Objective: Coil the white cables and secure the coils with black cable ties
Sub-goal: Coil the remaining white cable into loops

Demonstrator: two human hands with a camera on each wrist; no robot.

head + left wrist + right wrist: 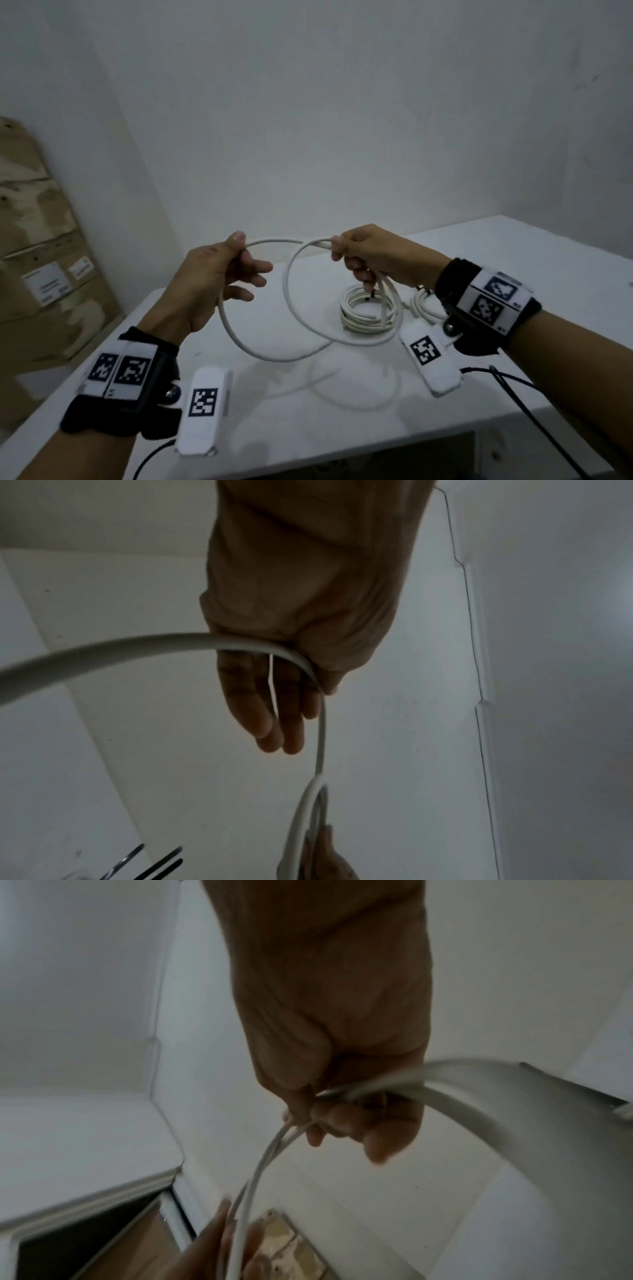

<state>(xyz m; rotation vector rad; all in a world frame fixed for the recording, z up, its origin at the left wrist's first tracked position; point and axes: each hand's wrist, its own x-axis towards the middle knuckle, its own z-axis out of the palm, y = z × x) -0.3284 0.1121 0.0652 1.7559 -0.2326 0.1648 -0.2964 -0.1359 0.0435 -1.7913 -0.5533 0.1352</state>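
A white cable (291, 358) hangs in two wide loops above the white table (513, 260). My left hand (248, 253) pinches one loop under the thumb, the other fingers held fairly straight (270, 723). My right hand (342, 253) grips the gathered strands in a fist, seen close in the right wrist view (329, 1110). The cable (137, 647) arcs across my left palm, and its strands (260, 1167) run down from the right fist. A finished white coil (363, 311) lies on the table below, with a black tie (371, 294) on it.
Another white coil (423, 305) lies partly hidden behind my right wrist. Cardboard boxes (44, 257) stand against the wall at the left. Black wires (513, 387) trail from the wrist cameras over the table's front edge. Thin dark strips (161, 864) show low in the left wrist view.
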